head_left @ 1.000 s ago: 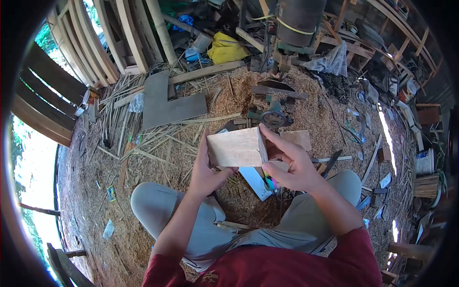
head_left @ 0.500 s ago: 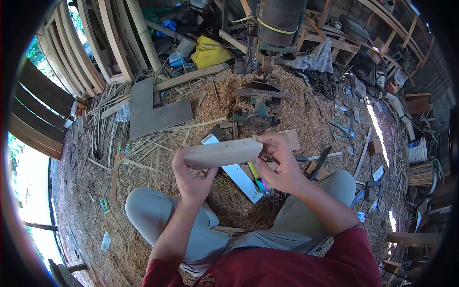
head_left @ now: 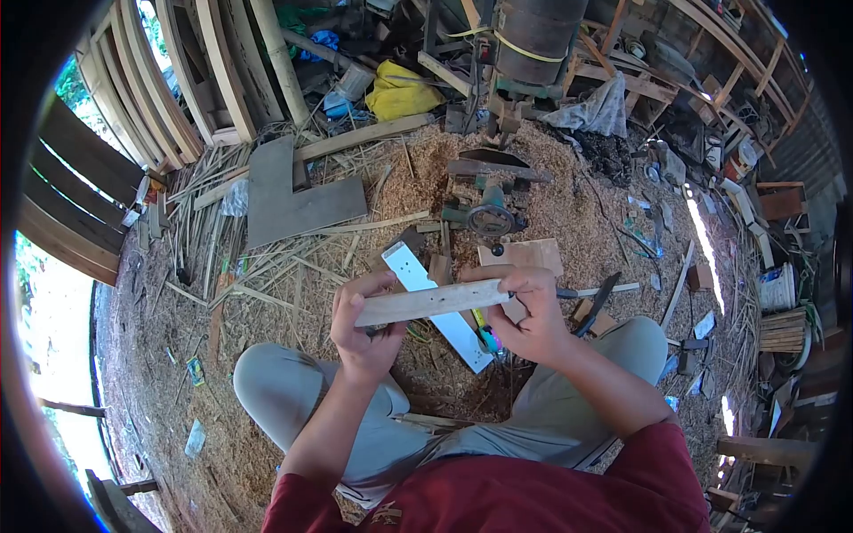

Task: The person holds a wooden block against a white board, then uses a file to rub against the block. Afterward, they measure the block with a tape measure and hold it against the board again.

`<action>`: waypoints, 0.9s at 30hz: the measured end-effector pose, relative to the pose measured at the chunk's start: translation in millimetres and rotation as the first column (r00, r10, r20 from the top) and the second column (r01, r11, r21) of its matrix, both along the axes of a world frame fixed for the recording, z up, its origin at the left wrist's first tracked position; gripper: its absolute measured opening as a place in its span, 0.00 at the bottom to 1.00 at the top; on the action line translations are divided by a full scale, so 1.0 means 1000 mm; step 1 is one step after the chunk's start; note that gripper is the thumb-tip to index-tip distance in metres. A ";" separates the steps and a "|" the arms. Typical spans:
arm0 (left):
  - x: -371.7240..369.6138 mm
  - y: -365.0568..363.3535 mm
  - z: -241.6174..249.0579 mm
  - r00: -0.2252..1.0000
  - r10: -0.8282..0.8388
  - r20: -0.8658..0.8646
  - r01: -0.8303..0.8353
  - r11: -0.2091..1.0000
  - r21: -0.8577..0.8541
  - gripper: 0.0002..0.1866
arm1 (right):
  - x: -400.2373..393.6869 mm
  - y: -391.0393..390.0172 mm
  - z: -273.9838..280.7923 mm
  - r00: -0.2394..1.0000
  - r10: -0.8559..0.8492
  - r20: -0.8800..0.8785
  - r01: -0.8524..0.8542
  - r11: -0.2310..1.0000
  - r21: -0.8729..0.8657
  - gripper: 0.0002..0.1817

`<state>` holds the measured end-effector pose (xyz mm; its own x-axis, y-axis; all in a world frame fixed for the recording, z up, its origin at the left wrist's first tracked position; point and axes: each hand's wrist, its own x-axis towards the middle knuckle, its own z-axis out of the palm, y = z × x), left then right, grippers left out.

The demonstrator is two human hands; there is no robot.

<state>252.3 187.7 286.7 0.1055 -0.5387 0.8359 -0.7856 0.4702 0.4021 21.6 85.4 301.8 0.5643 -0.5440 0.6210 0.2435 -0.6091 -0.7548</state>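
A short pale wooden piece point(head_left: 431, 303) is held up level over my lap, its narrow face with small dark marks toward me. My left hand point(head_left: 362, 330) grips its left end, thumb in front. At the right end, my right hand point(head_left: 533, 315) has the wood between thumb and fingers. Below the wood, a white metal strip with holes point(head_left: 458, 341) lies slanted on the ground, with a yellow-green tape measure point(head_left: 487, 335) beside it. A flat wooden block point(head_left: 538, 256) lies just beyond my right hand, and a dark blade point(head_left: 597, 305) lies to its right.
A green machine with a round wheel point(head_left: 490, 218) stands ahead amid wood shavings. An L-shaped grey board point(head_left: 306, 211) lies at the left among thin strips. Farther back are a yellow sack point(head_left: 402, 91) and a dark drum point(head_left: 538, 44). Wooden slats point(head_left: 782, 327) are stacked at the right.
The wooden piece has been turned in my hands, from its broad face to a narrow one, and sits slightly lower. My left fingers now show over its top edge. The view has shifted slightly.
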 end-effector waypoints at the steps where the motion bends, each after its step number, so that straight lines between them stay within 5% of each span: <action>1: 0.000 0.001 0.000 1.000 -0.004 -0.002 0.004 1.000 -0.013 0.56 | 0.000 0.001 0.004 1.000 0.011 -0.001 -0.011 1.000 -0.028 0.27; 17: -0.005 0.013 -0.003 1.000 -0.020 -0.004 0.020 1.000 -0.013 0.56 | -0.011 0.015 0.004 0.995 0.004 -0.103 -0.004 1.000 0.001 0.19; 20: -0.006 0.012 -0.004 1.000 -0.024 -0.021 0.023 1.000 -0.010 0.56 | -0.009 0.015 -0.001 0.998 -0.010 -0.059 0.008 0.999 -0.039 0.22; 27: -0.009 0.017 -0.021 0.995 -0.043 -0.090 0.048 0.997 0.057 0.54 | -0.018 0.013 0.023 0.918 -0.060 -0.392 0.000 0.989 -0.151 0.37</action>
